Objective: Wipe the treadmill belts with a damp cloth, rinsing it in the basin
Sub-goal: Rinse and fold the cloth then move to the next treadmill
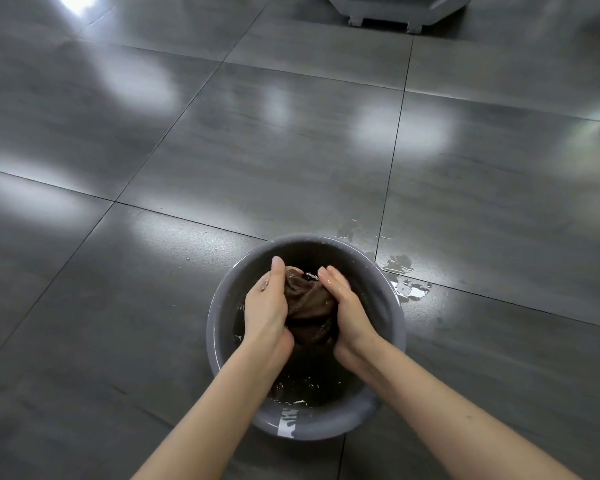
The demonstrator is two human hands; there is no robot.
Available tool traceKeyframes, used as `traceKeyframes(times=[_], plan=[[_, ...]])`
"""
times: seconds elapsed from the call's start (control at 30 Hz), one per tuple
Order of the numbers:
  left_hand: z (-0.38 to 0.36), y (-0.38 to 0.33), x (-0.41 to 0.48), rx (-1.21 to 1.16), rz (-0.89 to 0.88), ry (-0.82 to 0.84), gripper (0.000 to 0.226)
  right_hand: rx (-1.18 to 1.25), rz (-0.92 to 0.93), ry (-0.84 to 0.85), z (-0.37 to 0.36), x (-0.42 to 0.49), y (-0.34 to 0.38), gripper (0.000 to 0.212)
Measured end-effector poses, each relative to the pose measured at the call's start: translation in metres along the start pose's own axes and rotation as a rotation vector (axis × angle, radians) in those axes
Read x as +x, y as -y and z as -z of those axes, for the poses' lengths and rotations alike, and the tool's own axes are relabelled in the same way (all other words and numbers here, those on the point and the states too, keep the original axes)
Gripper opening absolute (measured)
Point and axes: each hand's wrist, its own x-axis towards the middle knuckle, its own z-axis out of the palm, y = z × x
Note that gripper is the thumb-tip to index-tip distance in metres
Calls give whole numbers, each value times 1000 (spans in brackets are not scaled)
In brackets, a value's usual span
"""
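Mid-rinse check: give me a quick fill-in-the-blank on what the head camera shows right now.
The left hand and right hand both grip a bunched ____ cloth.
The grey basin under the hands holds ____.
Puddles lie on the tiled floor just to the basin's ____.
Missing words: brown; water; right.

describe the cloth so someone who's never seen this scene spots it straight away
On the dark grey tiled floor, find the round grey basin of water near the bottom centre. Inside it, the left hand and right hand grip a wet bunched cloth between them. It is the only dark brown, crumpled fabric thing among grey surfaces.
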Motion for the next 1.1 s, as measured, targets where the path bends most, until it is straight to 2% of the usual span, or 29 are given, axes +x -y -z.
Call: traceKeyframes(times=[0.07,0.17,0.23,0.33,0.37,0.53,0.7,0.87,1.1], plan=[[0,-1,-4,35,-55,4,40,22,-142,41,1,-4,6,38],[3,2,-9,87,-150,42,48,-18,-137,18,-2,-2,8,41],[1,6,-15,103,-238,47,48,-172,26,-39,-10,-2,2,45],[-4,9,-23,69,-324,-74,44,-613,377,-193,-21,-10,-14,44],[-4,9,-24,77,-333,-111,43,-694,476,-231,-21,-14,-17,40],[1,8,-23,74,-309,-78,43,-792,725,-223,-19,-19,-23,43],[-2,8,-23,45,-277,-34,44,-801,812,-215,-17,-15,-23,44],[-3,9,-21,104,-283,-89,52,-804,824,-207,-15,-11,-22,33],[0,13,-15,150,-257,-126,50,-901,812,-160,-12,-5,-23,32]])
